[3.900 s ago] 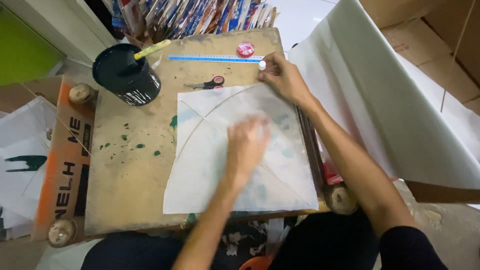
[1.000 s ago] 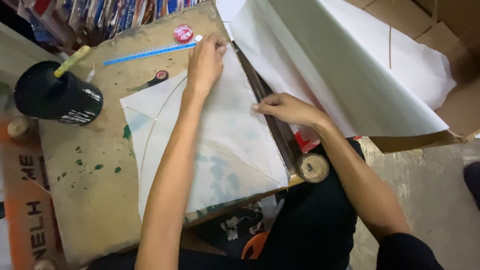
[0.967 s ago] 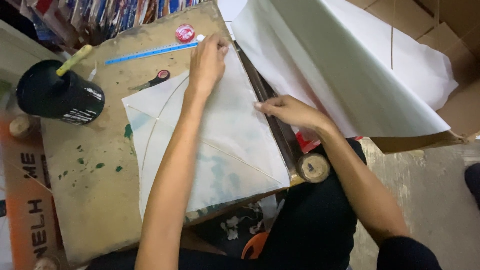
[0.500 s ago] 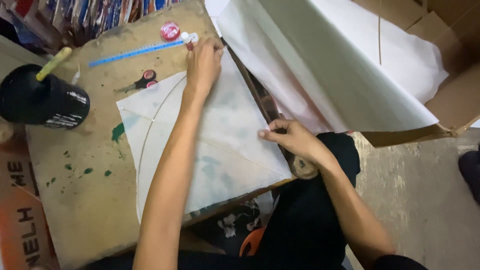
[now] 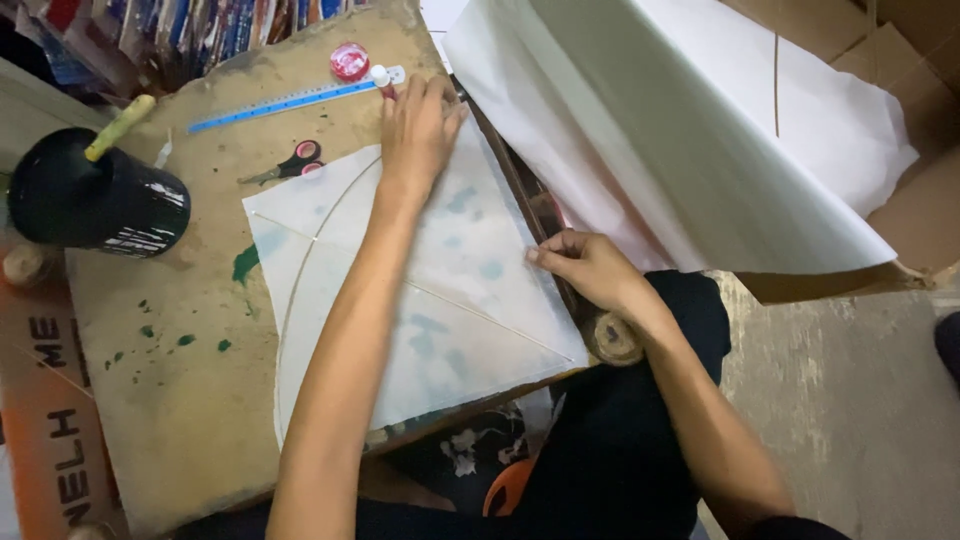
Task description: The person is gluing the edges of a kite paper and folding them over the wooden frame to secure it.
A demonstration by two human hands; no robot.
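Your left hand (image 5: 415, 125) lies flat, palm down and fingers spread, on the top corner of the white paper kite (image 5: 420, 290), pressing it against the counter (image 5: 180, 400); it grips nothing. Your right hand (image 5: 585, 270) sits at the kite's right edge, near the counter's right side, with fingers curled and thumb and fingertips pinched on the paper's border. How much paper is caught between them is too small to tell.

The kite is a diamond-shaped sheet lying flat on the worn wooden counter, with faint blue-green blotches showing through it. A thin straight stick (image 5: 470, 310) runs across it from the left corner toward the lower right corner, and a curved bow stick (image 5: 300, 270) arcs from the top corner down the left side. The kite's lower right corner reaches the counter's edge.

Just beyond your left hand's fingertips lie a blue ruler (image 5: 280, 105), a small round pink container (image 5: 349, 62) and a small white-capped bottle (image 5: 381, 76). Small scissors with pink handles (image 5: 290, 162) lie just left of the kite's top edge. A black pot (image 5: 95, 200) streaked with white stands at the counter's left side, a yellow-green handled tool (image 5: 118, 127) standing in it. Green paint spots (image 5: 180, 340) dot the wood. To your right, a large stack of white paper sheets (image 5: 700, 150) curls upward, beside a cardboard box (image 5: 920, 230).
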